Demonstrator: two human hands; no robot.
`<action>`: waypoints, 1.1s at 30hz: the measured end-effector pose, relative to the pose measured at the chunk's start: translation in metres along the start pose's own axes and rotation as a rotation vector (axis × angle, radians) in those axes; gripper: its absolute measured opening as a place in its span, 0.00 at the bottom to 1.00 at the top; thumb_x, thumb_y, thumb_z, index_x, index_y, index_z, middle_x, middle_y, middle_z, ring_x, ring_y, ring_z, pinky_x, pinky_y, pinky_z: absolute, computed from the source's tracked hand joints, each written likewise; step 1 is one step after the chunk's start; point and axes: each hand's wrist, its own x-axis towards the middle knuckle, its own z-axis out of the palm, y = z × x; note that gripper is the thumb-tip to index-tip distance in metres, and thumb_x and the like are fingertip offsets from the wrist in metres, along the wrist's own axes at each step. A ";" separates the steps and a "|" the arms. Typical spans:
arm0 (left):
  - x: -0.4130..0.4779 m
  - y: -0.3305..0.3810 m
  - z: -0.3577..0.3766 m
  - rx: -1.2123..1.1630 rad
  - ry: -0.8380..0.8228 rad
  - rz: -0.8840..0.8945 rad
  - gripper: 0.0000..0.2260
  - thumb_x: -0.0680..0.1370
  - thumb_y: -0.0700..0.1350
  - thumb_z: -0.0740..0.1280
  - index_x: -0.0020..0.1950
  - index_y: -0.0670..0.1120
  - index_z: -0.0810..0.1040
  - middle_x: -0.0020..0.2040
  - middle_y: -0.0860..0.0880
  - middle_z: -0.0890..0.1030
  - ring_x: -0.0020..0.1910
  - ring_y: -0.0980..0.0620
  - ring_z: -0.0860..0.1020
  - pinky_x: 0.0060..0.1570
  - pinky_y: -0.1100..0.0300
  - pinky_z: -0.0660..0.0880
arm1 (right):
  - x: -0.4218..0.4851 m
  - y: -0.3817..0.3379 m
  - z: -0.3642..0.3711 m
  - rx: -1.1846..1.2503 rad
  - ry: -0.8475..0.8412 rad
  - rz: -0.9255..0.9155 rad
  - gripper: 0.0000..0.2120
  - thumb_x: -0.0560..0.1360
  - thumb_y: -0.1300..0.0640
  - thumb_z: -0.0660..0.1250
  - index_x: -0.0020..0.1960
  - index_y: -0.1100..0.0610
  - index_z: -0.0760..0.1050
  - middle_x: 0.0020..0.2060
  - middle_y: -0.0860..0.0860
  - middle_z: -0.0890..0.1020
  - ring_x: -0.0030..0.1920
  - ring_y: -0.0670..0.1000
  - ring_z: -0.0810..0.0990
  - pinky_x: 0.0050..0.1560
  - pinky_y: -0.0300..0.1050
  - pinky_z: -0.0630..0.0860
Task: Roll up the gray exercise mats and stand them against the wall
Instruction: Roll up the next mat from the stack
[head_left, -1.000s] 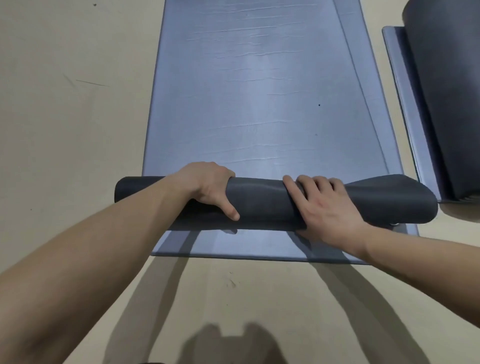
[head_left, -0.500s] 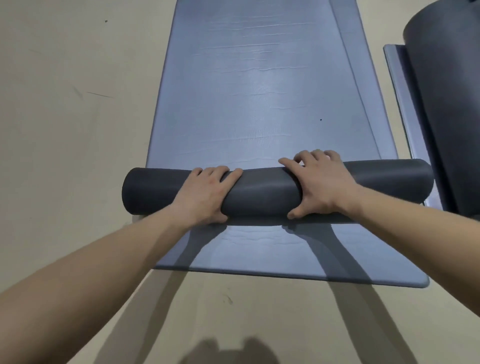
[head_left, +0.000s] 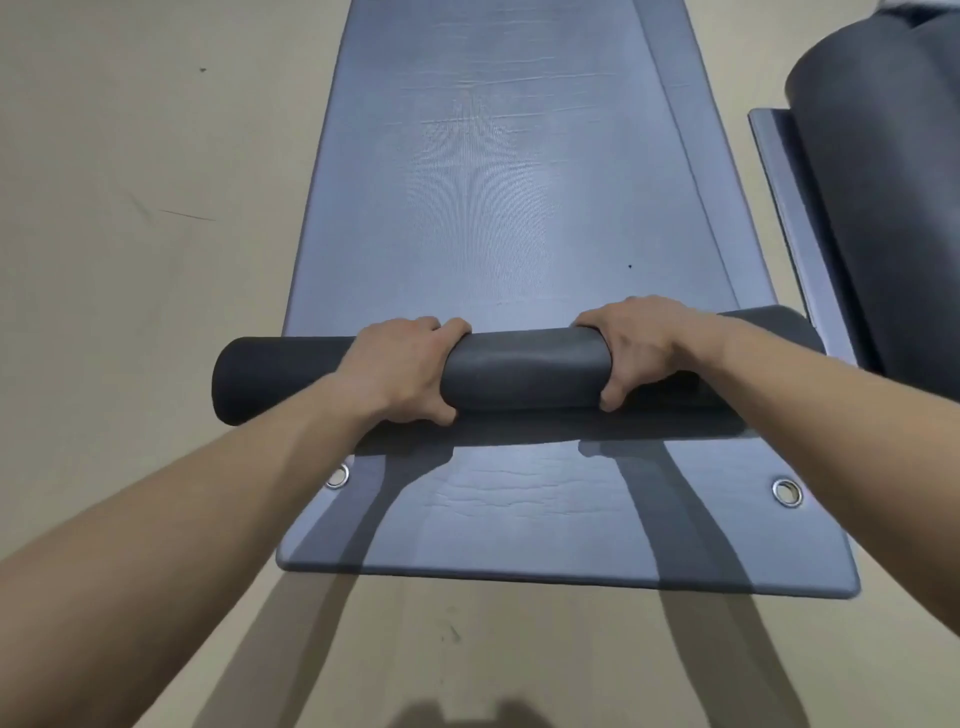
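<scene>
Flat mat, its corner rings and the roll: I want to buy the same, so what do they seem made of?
Flat mat: probably soft foam with a blue-gray, slightly sheeny, finely ribbed skin; shallow creases show. Corner rings: likely polished metal eyelets, bright and reflective. Roll: the same kind of foam, its outer face darker and matte.

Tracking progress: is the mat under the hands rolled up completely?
No, a long flat stretch of mat lies unrolled beyond the roll.

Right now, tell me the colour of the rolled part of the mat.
The roll is dark charcoal gray, plain; head view shows it.
</scene>
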 end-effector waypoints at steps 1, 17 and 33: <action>0.002 -0.003 -0.006 -0.002 -0.048 0.020 0.38 0.64 0.64 0.75 0.71 0.57 0.66 0.53 0.53 0.78 0.48 0.47 0.78 0.47 0.51 0.76 | -0.004 -0.002 0.005 0.018 0.005 0.011 0.42 0.60 0.40 0.81 0.70 0.44 0.69 0.52 0.45 0.79 0.50 0.53 0.76 0.51 0.48 0.74; 0.025 0.007 0.030 0.251 0.332 0.048 0.53 0.59 0.61 0.80 0.79 0.45 0.61 0.69 0.44 0.72 0.61 0.39 0.76 0.60 0.43 0.70 | 0.028 0.010 -0.006 0.039 0.133 0.010 0.45 0.57 0.35 0.80 0.70 0.43 0.68 0.56 0.45 0.81 0.54 0.54 0.79 0.53 0.51 0.76; 0.067 -0.015 -0.042 -0.195 -0.366 0.000 0.40 0.60 0.61 0.83 0.67 0.57 0.70 0.55 0.54 0.80 0.54 0.48 0.78 0.54 0.54 0.75 | 0.017 -0.002 0.002 -0.290 0.305 -0.047 0.36 0.59 0.37 0.79 0.57 0.50 0.65 0.42 0.48 0.77 0.38 0.56 0.75 0.35 0.48 0.69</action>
